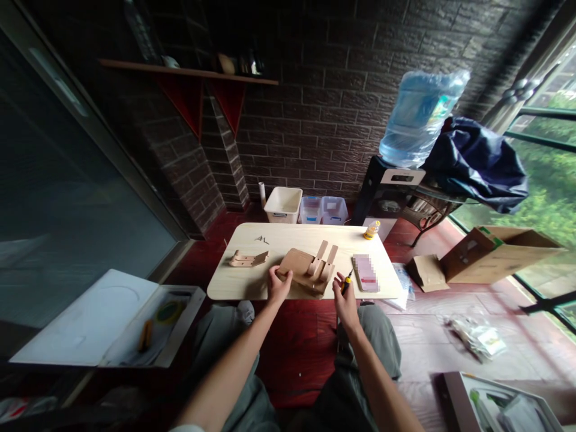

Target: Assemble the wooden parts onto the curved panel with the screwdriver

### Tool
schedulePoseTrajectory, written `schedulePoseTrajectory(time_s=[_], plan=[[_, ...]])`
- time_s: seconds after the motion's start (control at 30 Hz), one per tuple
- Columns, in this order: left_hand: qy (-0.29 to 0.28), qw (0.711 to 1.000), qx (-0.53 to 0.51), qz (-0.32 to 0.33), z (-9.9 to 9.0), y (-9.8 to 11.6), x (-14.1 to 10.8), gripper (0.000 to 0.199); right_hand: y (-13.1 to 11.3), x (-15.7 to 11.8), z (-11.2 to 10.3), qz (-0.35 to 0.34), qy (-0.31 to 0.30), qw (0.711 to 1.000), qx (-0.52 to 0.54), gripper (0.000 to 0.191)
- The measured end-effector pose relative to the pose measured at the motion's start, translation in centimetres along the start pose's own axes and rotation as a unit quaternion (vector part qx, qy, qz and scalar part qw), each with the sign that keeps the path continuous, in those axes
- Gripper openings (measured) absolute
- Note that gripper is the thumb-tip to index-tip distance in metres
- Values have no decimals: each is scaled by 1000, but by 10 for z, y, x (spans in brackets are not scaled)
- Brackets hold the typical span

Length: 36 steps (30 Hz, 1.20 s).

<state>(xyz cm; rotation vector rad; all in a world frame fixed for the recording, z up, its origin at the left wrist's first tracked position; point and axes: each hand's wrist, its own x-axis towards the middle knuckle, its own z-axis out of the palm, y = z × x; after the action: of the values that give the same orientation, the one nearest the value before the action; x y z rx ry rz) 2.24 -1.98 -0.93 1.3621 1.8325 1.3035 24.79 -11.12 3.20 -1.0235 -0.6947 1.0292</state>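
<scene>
Brown assembly (pixel 297 261): I saw it over the near middle of the bench (pixel 288 234), just below the centre of the frame, two strips (pixel 327 254) pointing to the far edge; I could not tell whether its underside touched the top.
Left hand (pixel 279 285): my grip was closed on the assembly's left end.
Right hand (pixel 345 305): the grip was closed around a yellow-and-black screwdriver (pixel 346 284), just right of the assembly, its shaft angled up.
Smaller brown piece (pixel 249 260): it lay on the bench's left part, apart from the left hand.
Small dark screws (pixel 262 240): they lay loose beyond that piece.
Pink flat item (pixel 366 273): it lay right of the screwdriver, partly pixelated.
Yellow-topped bottle (pixel 371 230): it stood at the bench's far right corner.
</scene>
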Motion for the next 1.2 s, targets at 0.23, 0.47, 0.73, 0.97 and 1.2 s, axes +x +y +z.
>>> schedulePoseTrajectory(time_s=[0.23,0.47,0.73,0.97,1.2], plan=[[21,997,-47,-53,-2,-10,-25,38,-4,4,8,-27,40,991,-125,38],[16,994,-60,-92,-7,-4,-31,36,-13,-2,22,-49,-1,973,-225,45],[7,990,-106,-88,-14,-9,-38,37,-23,-3,44,-99,-23,934,-342,55],[33,994,-86,-56,-57,-24,-11,32,-18,7,75,-92,-6,924,-371,65],[139,986,22,-92,-125,-55,68,39,-1,19,77,-88,14,924,-372,66]])
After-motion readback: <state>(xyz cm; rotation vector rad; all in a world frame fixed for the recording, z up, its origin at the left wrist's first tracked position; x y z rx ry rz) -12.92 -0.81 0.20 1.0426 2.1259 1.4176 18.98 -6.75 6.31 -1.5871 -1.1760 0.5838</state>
